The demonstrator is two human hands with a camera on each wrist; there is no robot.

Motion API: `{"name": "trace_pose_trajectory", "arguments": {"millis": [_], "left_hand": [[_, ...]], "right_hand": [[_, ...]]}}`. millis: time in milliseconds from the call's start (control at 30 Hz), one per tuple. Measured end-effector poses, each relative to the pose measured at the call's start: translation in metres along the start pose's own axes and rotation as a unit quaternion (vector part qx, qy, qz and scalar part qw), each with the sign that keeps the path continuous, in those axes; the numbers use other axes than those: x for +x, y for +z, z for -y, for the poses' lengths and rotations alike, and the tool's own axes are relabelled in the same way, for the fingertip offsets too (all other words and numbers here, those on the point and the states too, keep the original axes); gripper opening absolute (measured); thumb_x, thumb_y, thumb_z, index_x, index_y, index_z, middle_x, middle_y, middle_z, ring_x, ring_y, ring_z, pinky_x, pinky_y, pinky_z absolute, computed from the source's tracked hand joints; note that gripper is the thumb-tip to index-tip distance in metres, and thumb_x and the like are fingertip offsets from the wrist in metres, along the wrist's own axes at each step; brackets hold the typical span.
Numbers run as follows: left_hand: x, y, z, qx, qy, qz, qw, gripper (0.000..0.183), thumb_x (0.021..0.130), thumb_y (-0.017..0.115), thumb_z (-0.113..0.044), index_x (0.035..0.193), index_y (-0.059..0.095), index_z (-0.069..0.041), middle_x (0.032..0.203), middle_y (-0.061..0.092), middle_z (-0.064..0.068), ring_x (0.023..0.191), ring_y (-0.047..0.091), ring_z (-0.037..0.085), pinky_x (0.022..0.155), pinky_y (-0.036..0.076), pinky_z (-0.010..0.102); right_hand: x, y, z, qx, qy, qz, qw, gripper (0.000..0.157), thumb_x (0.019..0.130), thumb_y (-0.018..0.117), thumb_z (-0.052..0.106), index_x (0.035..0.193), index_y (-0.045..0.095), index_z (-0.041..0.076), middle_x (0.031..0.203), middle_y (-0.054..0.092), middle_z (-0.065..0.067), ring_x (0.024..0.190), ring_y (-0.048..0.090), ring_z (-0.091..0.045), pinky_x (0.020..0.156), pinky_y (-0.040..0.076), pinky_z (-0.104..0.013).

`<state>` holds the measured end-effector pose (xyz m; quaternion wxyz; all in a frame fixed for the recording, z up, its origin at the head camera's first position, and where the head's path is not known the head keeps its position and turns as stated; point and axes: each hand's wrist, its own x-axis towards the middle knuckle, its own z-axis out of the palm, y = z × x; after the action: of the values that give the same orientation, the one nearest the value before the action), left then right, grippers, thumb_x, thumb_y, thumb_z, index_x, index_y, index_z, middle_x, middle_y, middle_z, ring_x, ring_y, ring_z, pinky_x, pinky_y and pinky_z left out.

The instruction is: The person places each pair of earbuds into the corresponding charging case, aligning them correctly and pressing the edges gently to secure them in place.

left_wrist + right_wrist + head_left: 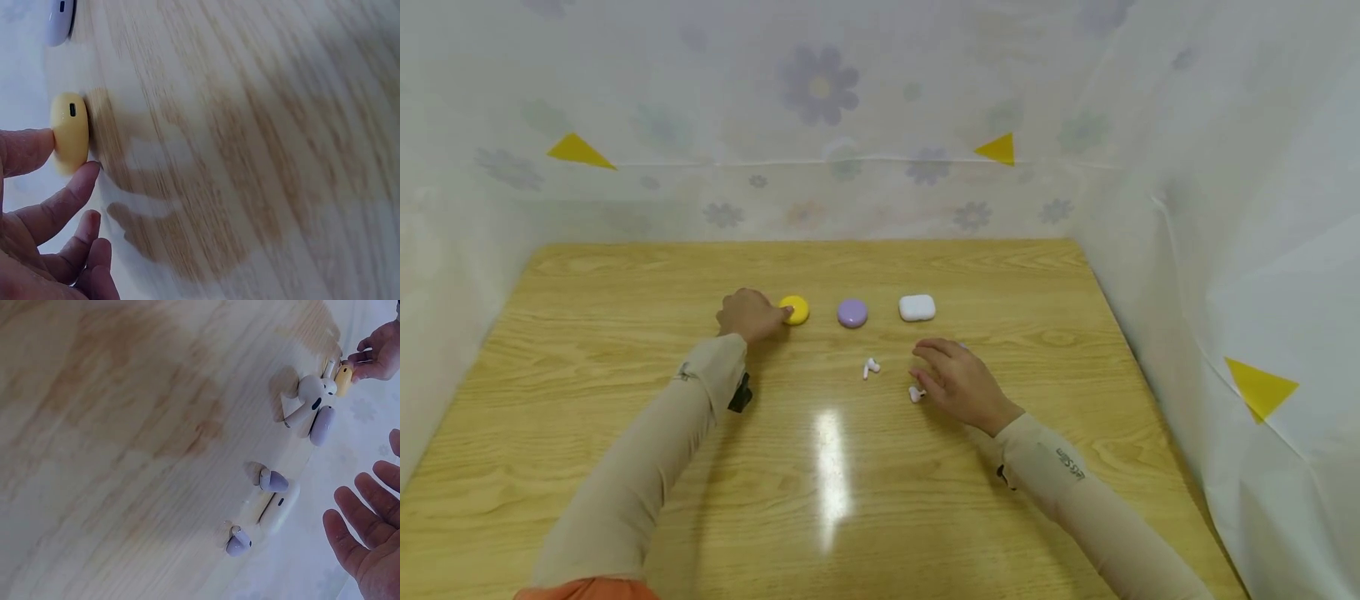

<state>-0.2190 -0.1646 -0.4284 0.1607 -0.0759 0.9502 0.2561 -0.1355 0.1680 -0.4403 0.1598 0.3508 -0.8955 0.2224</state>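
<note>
Head view: L hand pinches the yellow case between thumb and fingertip; case pos. is on the bench, toward its far edge, approx. midway btw. L and R edges. R hand holds nothing; its fingers are apart, over the R half of the bench. Step in hand (judged from the grip): handling the yellow case w/ L hand, either taking hold or setting it in line. Next move would call for a firm pinch if lifting, or for parting thumb and fingertip evenly if releasing, w/o disturbing the row. Qty, cases: 3 total, i.e. 1 yellow, 1 purple case and 1 white case, in L-to-R order, roughly parallel to the far edge. Qty, buds: 4 total, i.e. 2 white earbuds and 2 purple earbuds, nearer the person than the cases.
</note>
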Motion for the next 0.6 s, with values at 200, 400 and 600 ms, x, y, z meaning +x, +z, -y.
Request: {"name": "trace_pose_trajectory", "arguments": {"millis": [200,400,600], "left_hand": [[0.002,0.001,0.003,0.015,0.011,-0.017,0.9997,0.049,0.091,0.053,-0.048,0.074,0.067,-0.004,0.093,0.068,0.018,0.099,0.057,0.038,0.084,0.047,0.051],[0.001,0.003,0.009,0.019,0.015,-0.020,0.9995,0.058,0.092,0.047,-0.053,0.083,0.068,0.001,0.099,0.061,0.020,0.100,0.052,0.038,0.083,0.045,0.051],[-0.011,0.011,0.017,-0.009,0.060,-0.074,0.9954,0.052,0.094,0.048,-0.047,0.098,0.068,0.000,0.125,0.053,0.025,0.117,0.046,0.044,0.097,0.039,0.060]], "right_hand": [[0.007,-0.003,-0.006,-0.007,-0.002,-0.009,1.000,0.028,0.084,0.072,0.012,0.107,0.066,-0.003,0.108,0.068,-0.019,0.089,0.069,-0.027,0.073,0.058,-0.035],[0.019,-0.009,-0.017,-0.018,0.010,-0.017,1.000,0.030,0.085,0.071,0.014,0.108,0.065,-0.004,0.109,0.067,-0.020,0.100,0.066,-0.033,0.081,0.057,-0.041],[0.033,-0.016,-0.033,-0.027,0.074,0.050,0.996,0.043,0.088,0.068,0.022,0.121,0.059,-0.004,0.125,0.058,-0.026,0.118,0.055,-0.041,0.096,0.049,-0.052]]}}
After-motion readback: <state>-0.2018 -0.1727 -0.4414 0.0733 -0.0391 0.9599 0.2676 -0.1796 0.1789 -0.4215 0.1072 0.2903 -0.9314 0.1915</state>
